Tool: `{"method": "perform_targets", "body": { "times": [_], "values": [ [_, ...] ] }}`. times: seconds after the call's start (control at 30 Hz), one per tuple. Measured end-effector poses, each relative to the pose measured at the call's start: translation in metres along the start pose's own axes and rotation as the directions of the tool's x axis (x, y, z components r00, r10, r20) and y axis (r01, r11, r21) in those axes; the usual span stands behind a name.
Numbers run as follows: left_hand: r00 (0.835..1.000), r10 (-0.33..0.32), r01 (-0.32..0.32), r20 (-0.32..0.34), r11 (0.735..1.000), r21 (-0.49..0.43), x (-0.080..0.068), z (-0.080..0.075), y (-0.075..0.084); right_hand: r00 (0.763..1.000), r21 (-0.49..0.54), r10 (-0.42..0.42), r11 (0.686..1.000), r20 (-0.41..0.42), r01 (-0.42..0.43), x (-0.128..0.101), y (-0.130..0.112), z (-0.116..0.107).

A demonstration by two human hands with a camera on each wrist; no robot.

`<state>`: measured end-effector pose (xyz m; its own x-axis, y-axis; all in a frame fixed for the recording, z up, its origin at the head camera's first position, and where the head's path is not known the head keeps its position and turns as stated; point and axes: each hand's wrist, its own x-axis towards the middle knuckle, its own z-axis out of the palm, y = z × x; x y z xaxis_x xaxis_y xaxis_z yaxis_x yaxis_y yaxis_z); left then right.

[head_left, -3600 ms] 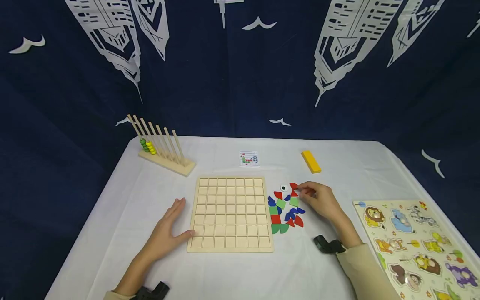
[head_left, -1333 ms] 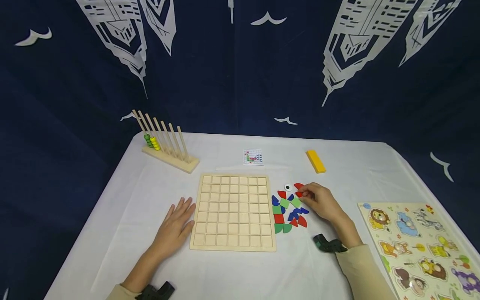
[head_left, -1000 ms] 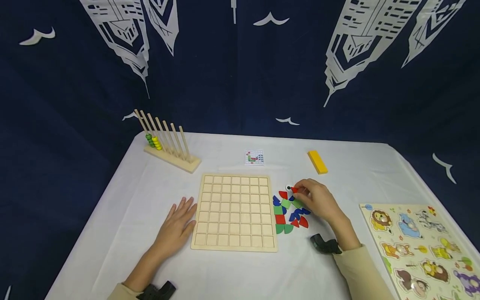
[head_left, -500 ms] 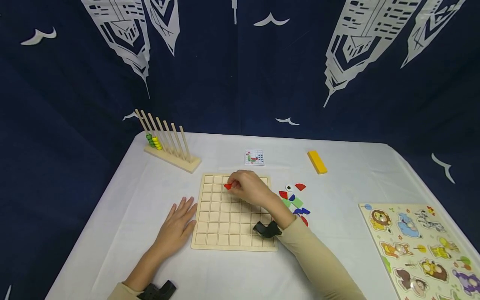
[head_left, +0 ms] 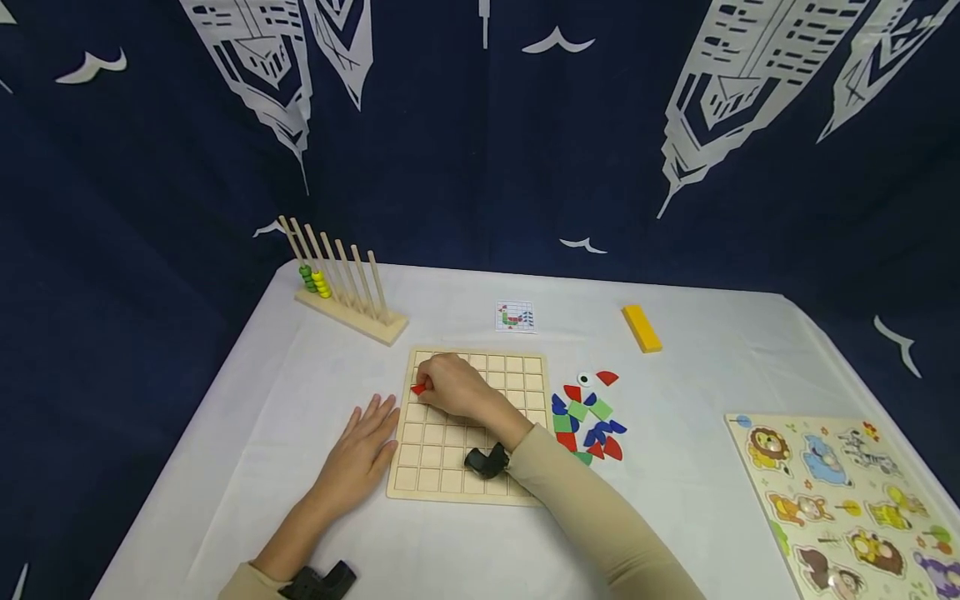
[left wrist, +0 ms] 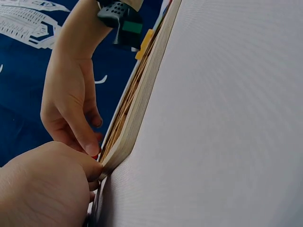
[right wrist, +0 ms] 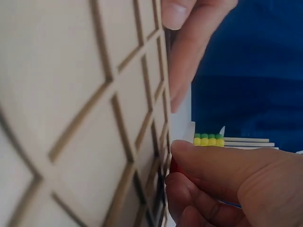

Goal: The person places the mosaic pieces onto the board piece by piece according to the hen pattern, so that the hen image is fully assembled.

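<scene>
My right hand [head_left: 453, 386] reaches across the wooden grid board [head_left: 468, 497] and pinches a small red piece [head_left: 418, 389] over the board's left column, in the second row from the top. In the right wrist view the red piece [right wrist: 173, 165] shows between thumb and fingers, right at the grid's ridges. My left hand [head_left: 358, 454] lies flat on the cloth with fingers spread, its thumb and fingertips at the board's left edge. Right of the board lie loose red, blue and green flat pieces [head_left: 577, 410] and a white disc with a black dot [head_left: 584, 379].
A small picture card [head_left: 515, 317] lies behind the board. To its right is a yellow block [head_left: 641, 328]. A peg stand [head_left: 352, 317] with green and yellow beads stands back left. An animal puzzle board [head_left: 817, 450] lies at the right edge.
My right hand has picked a red piece out of the loose pile and carried it left across the board. The left hand's thumb has come off the board's face; its palm now lies flat beside it.
</scene>
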<state>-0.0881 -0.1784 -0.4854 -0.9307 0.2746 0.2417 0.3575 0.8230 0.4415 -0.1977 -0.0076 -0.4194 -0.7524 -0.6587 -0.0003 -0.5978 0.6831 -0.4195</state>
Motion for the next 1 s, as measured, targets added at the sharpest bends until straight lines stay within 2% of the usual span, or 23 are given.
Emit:
{"method": "perform_targets", "body": {
  "times": [0.2,0.43,0.63,0.83,1.0],
  "values": [
    [1.000,-0.002,0.002,0.006,1.000,-0.006,0.001,0.000,0.001,1.000,0.000,0.001,1.000,-0.013,-0.001,0.001,0.003,0.006],
    [0.999,0.035,-0.036,-0.030,0.999,-0.006,0.001,0.000,0.001,1.000,-0.005,-0.003,1.000,-0.031,0.003,0.002,0.004,0.010],
    [0.999,0.035,-0.036,-0.042,0.999,-0.024,0.001,0.001,0.001,0.999,0.049,-0.018,0.999,-0.041,0.020,-0.004,0.007,0.006],
    [0.999,0.025,-0.027,-0.047,0.999,-0.024,0.002,0.004,0.002,0.991,0.089,-0.011,0.996,-0.130,0.023,-0.035,0.023,-0.010],
    [0.999,0.017,-0.018,-0.041,1.000,-0.022,0.001,0.001,0.002,0.973,0.147,0.054,0.989,-0.225,-0.021,-0.076,0.054,-0.028]
  ]
}}
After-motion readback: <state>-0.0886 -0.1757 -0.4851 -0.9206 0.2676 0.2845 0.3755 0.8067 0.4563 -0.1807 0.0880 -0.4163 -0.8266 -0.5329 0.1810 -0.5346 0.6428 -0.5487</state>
